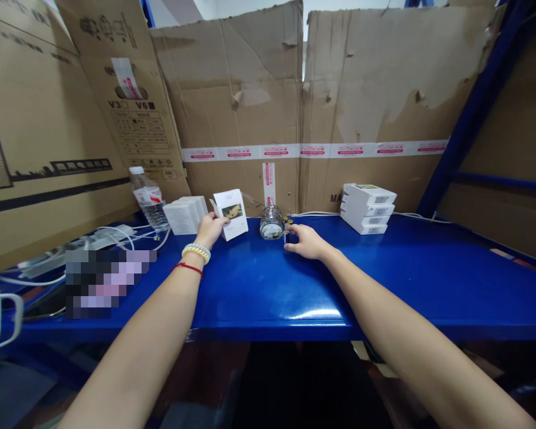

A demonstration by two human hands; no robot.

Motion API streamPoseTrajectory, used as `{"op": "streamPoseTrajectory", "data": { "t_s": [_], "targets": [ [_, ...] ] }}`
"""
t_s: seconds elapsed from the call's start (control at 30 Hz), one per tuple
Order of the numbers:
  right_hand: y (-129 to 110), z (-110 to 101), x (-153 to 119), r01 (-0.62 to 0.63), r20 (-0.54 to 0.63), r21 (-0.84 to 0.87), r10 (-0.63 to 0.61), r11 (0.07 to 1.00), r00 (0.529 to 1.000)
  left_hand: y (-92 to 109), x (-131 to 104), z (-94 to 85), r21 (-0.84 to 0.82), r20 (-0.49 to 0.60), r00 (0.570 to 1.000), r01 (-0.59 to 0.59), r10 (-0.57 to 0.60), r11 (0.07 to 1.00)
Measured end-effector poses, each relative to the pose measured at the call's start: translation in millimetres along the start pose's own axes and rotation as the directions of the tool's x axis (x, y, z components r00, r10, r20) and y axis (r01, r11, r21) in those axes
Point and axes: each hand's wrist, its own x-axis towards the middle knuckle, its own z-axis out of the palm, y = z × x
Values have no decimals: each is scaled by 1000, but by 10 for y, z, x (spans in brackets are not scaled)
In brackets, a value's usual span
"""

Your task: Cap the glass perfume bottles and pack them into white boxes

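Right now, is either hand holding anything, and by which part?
The left hand grips the white box by its left side. The right hand seems to pinch a small object; which part is too small to tell.

Left forearm point(149, 345): bare, reaching from the bottom edge up and rightward, fully extended ahead of the body.
Left wrist point(191, 261): nearly in line with the forearm, wearing a pale braided band point(197, 251) and a thin red cord point(195, 270).
Left hand point(211, 229): back up, closed in a grip, thumb stretched rightward, most fingers hidden.
Right forearm point(397, 316): bare, slanting from the lower right corner up and leftward.
Right wrist point(329, 255): bare, the hand turned left.
Right hand point(307, 241): pinching, thumb nearer the body, index finger beyond it, the other fingers partly hidden.
Spacing: hands apart, at similar height.
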Motion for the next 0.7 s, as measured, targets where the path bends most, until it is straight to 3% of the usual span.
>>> {"op": "streamPoseTrajectory", "data": {
  "t_s": [0.13,0.23,0.37,0.47,0.57,0.7],
  "targets": [
    [17,5,-4,-16,10,14,16,1000,1000,-37,14,5,34,81,997,11,-13,999],
    [19,9,-4,-26,12,10,26,1000,1000,-52,35,4,52,76,997,-21,17,998],
    [29,15,2,-32,12,11,32,999,999,-38,41,10,70,9,999,-43,43,997],
    [47,24,7,-26,2,19,26,999,1000,36,-6,-5,109,-154,979,-121,137,987],
    [58,33,12,-22,-1,21,22,1000,1000,178,-112,-28,255,-338,859,-310,384,916],
    [59,43,22,-42,8,13,42,999,999,377,-310,31,425,-293,669,-549,683,719]
  ]
}}
